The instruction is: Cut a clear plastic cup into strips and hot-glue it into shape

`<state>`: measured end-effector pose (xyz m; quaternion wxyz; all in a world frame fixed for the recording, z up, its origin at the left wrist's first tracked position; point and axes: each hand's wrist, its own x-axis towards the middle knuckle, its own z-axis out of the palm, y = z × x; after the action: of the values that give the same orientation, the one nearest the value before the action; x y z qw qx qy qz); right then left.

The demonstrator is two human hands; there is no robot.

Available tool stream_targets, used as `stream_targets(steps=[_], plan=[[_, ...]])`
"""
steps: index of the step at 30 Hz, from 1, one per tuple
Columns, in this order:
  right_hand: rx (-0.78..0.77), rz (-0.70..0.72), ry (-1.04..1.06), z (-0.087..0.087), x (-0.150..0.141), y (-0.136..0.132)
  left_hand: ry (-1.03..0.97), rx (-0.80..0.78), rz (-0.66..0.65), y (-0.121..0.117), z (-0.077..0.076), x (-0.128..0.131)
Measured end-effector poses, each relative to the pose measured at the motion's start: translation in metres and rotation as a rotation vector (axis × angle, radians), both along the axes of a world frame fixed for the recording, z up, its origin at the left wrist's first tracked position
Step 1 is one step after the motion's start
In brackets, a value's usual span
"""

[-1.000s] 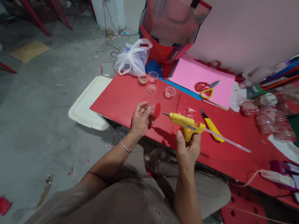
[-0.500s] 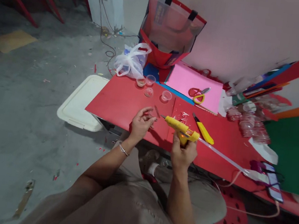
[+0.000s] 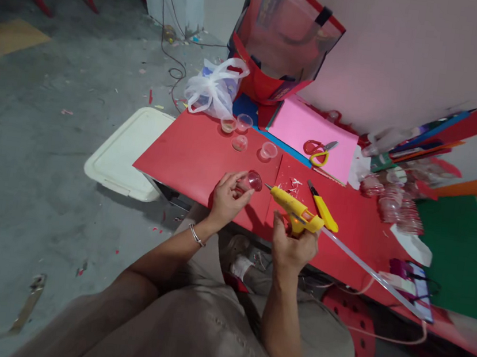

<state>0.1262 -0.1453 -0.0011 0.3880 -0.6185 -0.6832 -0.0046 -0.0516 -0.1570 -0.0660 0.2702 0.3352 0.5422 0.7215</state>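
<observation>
Between the thumb and fingers of my left hand is a small clear plastic cup, its round end turned toward the right. My right hand grips a yellow glue gun by its handle. The nozzle points left and sits just off the cup, with a small gap between them. A long clear glue stick runs out of the gun's back end. On the red table, beyond my left hand, several small plastic cups stand apart from each other. Behind the gun lies a yellow utility knife.
Scissors rest on pink paper at the back. A red bag and a tied white plastic bag stand behind the cups. Stacked cups, a green board and a phone are at right. A white lid is left.
My left hand has turned the cup, so its round end now shows instead of its edge. The glue gun has shifted slightly right and down. The whole view has moved a little.
</observation>
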Motion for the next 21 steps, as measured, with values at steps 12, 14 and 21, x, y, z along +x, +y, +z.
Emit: stream_targets(steps=[12, 14, 21], plan=[[-0.021, -0.053, 0.076, -0.003, -0.002, 0.001, 0.156, -0.057, 0.032, -0.007, 0.013, 0.001], [-0.071, -0.04, 0.152, -0.003, -0.001, 0.001, 0.167, -0.068, 0.032, -0.007, 0.012, 0.0], [-0.241, 0.111, 0.554, -0.005, -0.002, 0.008, 0.172, -0.072, 0.055, -0.008, 0.016, 0.0]])
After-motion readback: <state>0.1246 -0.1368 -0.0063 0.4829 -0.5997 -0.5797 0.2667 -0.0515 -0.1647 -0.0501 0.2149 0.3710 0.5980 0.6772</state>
